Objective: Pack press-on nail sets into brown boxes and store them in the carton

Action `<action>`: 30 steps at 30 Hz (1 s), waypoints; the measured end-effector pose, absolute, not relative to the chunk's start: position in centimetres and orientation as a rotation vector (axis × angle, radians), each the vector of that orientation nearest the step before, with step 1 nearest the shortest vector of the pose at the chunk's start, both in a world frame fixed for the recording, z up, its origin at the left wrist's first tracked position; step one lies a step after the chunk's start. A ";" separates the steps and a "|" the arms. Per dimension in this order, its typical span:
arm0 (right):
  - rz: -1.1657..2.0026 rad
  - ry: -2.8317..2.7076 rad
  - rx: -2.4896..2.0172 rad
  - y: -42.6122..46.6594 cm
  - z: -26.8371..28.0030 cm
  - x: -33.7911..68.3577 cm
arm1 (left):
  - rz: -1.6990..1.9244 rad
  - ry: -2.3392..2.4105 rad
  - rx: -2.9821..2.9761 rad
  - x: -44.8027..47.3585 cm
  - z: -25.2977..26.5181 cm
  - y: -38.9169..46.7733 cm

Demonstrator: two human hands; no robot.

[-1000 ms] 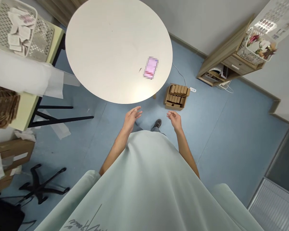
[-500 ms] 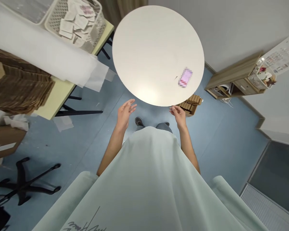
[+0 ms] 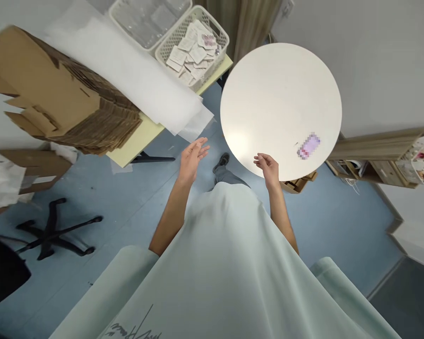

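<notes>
My left hand (image 3: 191, 160) hangs in the air over the blue floor, short of the loose ends of the white sheets (image 3: 137, 75). Its fingers are outstretched and a little apart, with nothing seen in them. My right hand (image 3: 268, 167) is by the near edge of the round white table (image 3: 278, 94), partly covering that edge in view. Its fingers are loosely bent, and no held thing shows. On the table's right side lies a pinkish-purple thing blurred by pixels (image 3: 308, 146), with a tiny dark mark (image 3: 296, 143) beside it.
A yellow-topped table (image 3: 141, 141) at the left bears stacked flat cardboard boxes (image 3: 102, 122) and a white basket (image 3: 222, 47) of small packets. A black chair base (image 3: 51, 233) stands lower left. A cardboard box (image 3: 296, 185) sits under the round table; a wooden cabinet (image 3: 377, 146) is at right.
My view has turned left, so the round table now lies further right and the cardboard stack shows more fully. One shoe is visible where there were two. Both hands remain raised in front.
</notes>
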State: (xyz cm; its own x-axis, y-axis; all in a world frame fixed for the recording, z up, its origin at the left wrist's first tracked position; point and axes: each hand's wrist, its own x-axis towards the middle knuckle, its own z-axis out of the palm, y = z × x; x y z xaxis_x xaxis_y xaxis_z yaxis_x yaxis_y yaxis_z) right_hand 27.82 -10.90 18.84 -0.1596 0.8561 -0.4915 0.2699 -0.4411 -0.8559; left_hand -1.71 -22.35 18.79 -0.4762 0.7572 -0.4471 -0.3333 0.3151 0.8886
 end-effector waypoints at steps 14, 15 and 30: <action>1.855 -1.409 -1.450 0.9 18.2 12.1 | 1.341 1.844 0.336 -14.9 19.7 -14.8; 1.859 -1.417 -1.441 1.3 18.3 11.5 | 1.333 1.841 0.337 -15.6 19.4 -14.0; 1.664 -1.223 -1.693 -1.2 22.3 4.1 | 0.960 1.956 0.748 -29.4 8.8 4.9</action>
State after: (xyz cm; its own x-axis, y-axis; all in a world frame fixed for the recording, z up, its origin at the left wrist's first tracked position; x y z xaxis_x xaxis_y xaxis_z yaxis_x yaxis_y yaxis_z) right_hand 4.12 -1.15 22.33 -0.1305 0.8320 -0.5392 0.2662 -0.4945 -0.8274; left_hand -29.36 4.91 8.78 -0.4935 0.7698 -0.4048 0.1506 0.5340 0.8320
